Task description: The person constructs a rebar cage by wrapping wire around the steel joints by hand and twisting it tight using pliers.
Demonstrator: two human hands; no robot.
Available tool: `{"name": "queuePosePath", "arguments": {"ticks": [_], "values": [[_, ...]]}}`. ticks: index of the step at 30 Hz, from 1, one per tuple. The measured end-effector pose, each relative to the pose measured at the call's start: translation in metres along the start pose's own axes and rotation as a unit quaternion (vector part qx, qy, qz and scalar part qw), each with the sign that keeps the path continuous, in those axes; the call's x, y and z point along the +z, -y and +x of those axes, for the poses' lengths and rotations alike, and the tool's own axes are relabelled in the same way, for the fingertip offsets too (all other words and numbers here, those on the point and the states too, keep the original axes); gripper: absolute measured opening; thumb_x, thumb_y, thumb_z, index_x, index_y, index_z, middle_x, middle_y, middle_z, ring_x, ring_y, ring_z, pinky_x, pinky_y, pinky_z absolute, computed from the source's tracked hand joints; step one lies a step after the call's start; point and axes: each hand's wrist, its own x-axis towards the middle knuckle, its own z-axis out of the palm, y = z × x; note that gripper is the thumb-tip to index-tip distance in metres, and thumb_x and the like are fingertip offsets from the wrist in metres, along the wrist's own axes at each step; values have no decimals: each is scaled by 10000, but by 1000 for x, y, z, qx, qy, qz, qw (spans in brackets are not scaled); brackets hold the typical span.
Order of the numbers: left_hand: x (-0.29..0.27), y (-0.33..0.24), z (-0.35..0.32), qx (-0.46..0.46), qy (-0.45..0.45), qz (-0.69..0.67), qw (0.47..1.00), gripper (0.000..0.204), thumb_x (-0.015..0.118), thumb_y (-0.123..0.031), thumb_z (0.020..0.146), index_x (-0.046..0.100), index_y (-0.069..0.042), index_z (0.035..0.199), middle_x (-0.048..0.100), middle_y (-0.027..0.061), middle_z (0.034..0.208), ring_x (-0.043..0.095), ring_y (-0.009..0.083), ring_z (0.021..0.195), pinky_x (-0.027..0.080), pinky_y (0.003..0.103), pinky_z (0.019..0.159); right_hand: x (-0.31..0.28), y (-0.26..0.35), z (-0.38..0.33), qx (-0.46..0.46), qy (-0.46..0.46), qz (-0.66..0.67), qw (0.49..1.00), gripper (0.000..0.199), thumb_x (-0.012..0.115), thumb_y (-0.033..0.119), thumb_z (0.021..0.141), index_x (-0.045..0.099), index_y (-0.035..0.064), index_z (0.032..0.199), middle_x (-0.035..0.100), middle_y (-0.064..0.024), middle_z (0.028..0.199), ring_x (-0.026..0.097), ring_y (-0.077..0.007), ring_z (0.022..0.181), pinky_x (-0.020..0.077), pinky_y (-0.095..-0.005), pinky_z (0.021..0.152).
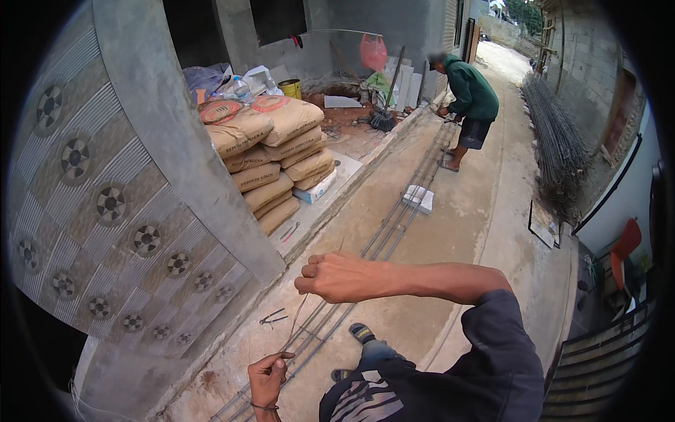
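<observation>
A long cage of steel reinforcing bars [320, 325] with stirrups runs from below me along the path to a co-worker. My right hand [336, 278] is raised over it, fingers closed on a thin tie wire [298, 318]. That wire slants down to my left hand [267, 380], which pinches it beside the bars, near a stirrup. Pincers [273, 318] lie with handles apart on the concrete, left of the cage. Farther along, a white block [418, 199] sits at the bars.
The co-worker [472, 88] in a green hooded top bends over the cage's far end. Stacked cement bags [271, 151] stand left, past a tiled wall [119, 204]; another hand tool [290, 231] lies near them. Bundled steel bars [555, 133] and a red chair [624, 246] are at right.
</observation>
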Motion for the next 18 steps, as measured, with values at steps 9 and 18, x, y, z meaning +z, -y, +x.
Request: {"name": "queuePosePath", "arguments": {"ticks": [9, 18], "values": [[-20, 8, 8, 207, -194, 219, 933, 164, 751, -113, 826, 728, 47, 799, 558, 30, 575, 448, 80, 519, 299, 253, 484, -21, 21, 12, 33, 91, 378, 921, 210, 601, 188, 924, 629, -18, 892, 622, -203, 697, 628, -389, 716, 472, -457, 660], [-26, -38, -9, 313, -170, 367, 859, 68, 774, -74, 761, 741, -16, 774, 512, 67, 522, 442, 126, 438, 304, 271, 446, 73, 61, -51, -68, 371, 461, 803, 330, 541, 299, 990, 517, -5, 864, 549, -180, 691, 547, -342, 700, 395, -458, 666]]}}
